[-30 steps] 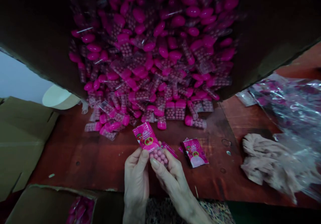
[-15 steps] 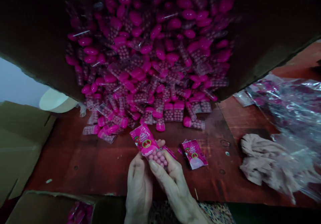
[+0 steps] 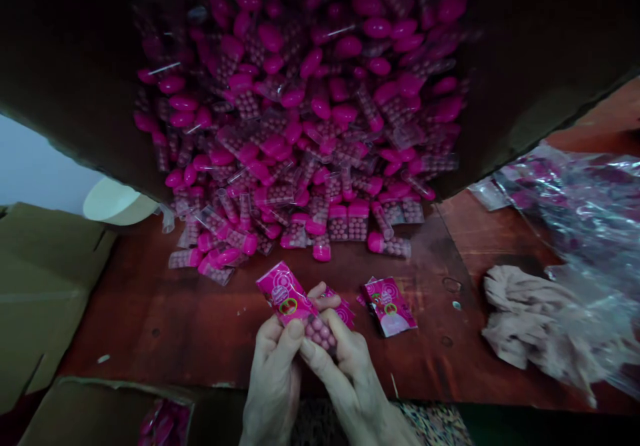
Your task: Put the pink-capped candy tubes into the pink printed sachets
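Between both hands, low in the middle, is a clear candy box [image 3: 320,333] of pink balls, tilted, its upper part covered by a pink printed sleeve [image 3: 285,293]. My left hand [image 3: 274,369] pinches the sleeve's lower left side, thumb on top. My right hand [image 3: 353,379] grips the box's ball-filled end between thumb and fingers. More pink printed sleeves [image 3: 344,311] show behind the right fingers; whether that hand holds them I cannot tell. Right of the hands, a small stack of flat sleeves [image 3: 391,305] lies on the wooden table [image 3: 200,329].
A large carton on its side spills a heap of pink-capped candy boxes [image 3: 300,146] onto the table. On the right lie a crumpled cloth [image 3: 520,313] and clear plastic bags [image 3: 590,219]. A pale bowl [image 3: 120,203] and cardboard [image 3: 45,286] are left; an open carton [image 3: 100,413] stands below.
My left thumb has come up onto the sleeve's front. The sleeve and box have shifted slightly down, and the sleeves behind my right fingers show more.
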Tool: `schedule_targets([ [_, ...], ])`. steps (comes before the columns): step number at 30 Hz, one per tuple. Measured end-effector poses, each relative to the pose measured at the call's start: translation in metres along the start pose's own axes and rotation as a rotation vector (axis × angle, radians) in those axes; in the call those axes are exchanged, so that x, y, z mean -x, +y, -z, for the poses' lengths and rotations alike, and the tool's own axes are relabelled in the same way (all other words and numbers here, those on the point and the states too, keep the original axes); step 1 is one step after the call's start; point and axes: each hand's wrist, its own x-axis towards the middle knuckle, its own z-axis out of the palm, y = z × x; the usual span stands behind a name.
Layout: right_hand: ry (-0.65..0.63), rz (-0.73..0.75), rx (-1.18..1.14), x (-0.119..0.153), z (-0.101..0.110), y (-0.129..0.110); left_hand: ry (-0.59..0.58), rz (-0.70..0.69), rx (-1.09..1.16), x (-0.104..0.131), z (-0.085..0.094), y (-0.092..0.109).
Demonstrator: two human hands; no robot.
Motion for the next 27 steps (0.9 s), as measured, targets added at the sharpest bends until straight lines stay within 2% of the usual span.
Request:
schedule_targets([
  [4,-0.094,-0.072,-0.292,-0.008,-0.002,-0.006,0.056,-0.057,0.006,-0.002,-0.001,0.004],
  [6,-0.098,-0.083,-0.349,-0.009,-0.004,-0.005,0.112,-0.085,-0.03,-0.003,-0.002,0.006],
  [13,0.008,-0.036,-0.091,-0.003,-0.004,0.001,0.29,-0.085,-0.065,0.002,0.0,-0.002],
  [15,0.019,-0.032,-0.117,-0.003,-0.005,0.0,0.283,-0.071,-0.057,0.004,0.001,-0.004],
  [18,-0.016,-0.041,-0.37,-0.006,-0.006,-0.004,0.177,-0.054,-0.039,0.004,0.0,-0.003],
  [21,-0.119,-0.202,-0.623,-0.009,-0.008,-0.004,0.149,-0.08,0.012,0.004,-0.003,-0.001],
  [23,-0.202,-0.313,-0.684,-0.009,-0.008,-0.002,0.176,-0.101,0.017,0.004,-0.004,0.0],
  [25,-0.205,-0.287,-0.687,-0.009,-0.01,0.0,0.198,-0.116,-0.016,0.005,-0.005,0.002],
  [27,-0.119,-0.175,-0.638,-0.007,-0.011,0.002,0.203,-0.122,-0.067,0.006,-0.005,0.004],
])
